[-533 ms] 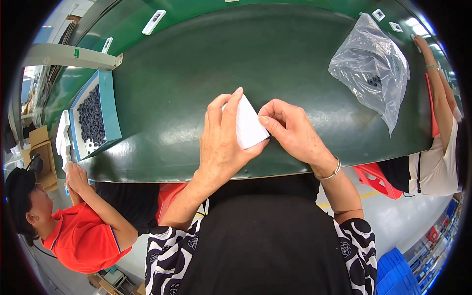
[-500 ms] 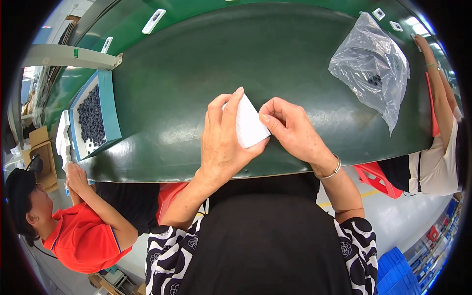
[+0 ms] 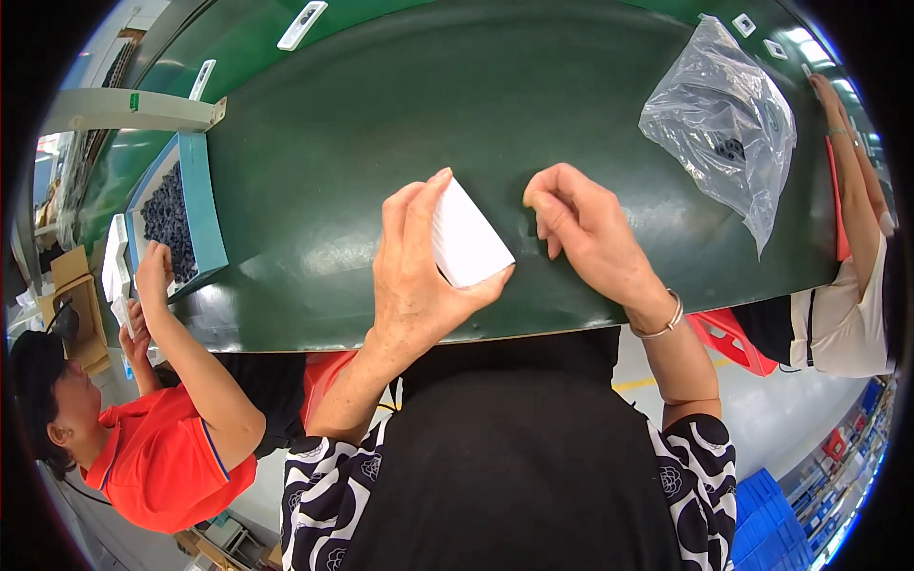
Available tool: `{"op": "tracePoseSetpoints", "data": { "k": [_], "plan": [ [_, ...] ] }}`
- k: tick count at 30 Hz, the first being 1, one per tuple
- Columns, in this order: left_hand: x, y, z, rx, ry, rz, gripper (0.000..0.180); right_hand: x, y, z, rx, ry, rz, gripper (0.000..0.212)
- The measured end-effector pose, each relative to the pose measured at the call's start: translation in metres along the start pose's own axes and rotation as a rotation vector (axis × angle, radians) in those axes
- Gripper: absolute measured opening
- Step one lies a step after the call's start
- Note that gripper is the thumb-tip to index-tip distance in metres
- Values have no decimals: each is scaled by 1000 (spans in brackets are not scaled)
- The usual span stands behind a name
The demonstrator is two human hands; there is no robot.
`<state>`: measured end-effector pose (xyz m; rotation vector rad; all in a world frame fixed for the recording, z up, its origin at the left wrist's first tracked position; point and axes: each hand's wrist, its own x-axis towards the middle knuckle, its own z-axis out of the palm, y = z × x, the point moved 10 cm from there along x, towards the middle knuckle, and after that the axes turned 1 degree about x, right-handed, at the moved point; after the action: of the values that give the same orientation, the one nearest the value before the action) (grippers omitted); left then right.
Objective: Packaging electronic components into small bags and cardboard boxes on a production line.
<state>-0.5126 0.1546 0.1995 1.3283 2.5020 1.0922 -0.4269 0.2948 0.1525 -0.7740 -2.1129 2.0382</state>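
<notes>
My left hand is wrapped round a white wedge-like block with fine parallel lines along one side, perhaps a stack of thin sheets. The fingers lie along its left edge and the thumb supports its lower edge. It is raised above the green table, tilted. To the right, apart from the block, is my right hand, its fingers curled in and the thumb close to the index finger. Whatever those fingers hold, if anything, is hidden.
A blue-edged box of small black parts stands at left, with a co-worker's hand at it. A clear plastic bag with black parts lies at right. White pieces lie on the green strip beyond. Another person's arm reaches in at right.
My right hand has come off the white block's edge and moved right. My left hand has shifted slightly left with the block. The co-worker's hand has moved up to the parts box.
</notes>
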Motion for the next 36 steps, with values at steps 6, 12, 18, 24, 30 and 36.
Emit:
{"op": "tracePoseSetpoints", "data": {
  "k": [6,12,18,24,30,36],
  "plan": [
    [6,-1,1,27,73,-31,96,-17,-11,21,-83,-64,-198,14],
    [8,5,-2,-23,58,13,97,-19,0,12,-16,14,-132,16],
    [7,-7,-11,-27,26,-82,96,-5,26,-15,203,46,125,16],
    [9,9,-9,39,65,21,100,-18,-24,-6,-91,119,-222,11],
    [9,16,-11,31,132,64,101,-17,-5,20,78,-32,-115,12],
    [7,5,-21,8,81,15,103,-11,7,-11,238,42,1,18]
  ]
}}
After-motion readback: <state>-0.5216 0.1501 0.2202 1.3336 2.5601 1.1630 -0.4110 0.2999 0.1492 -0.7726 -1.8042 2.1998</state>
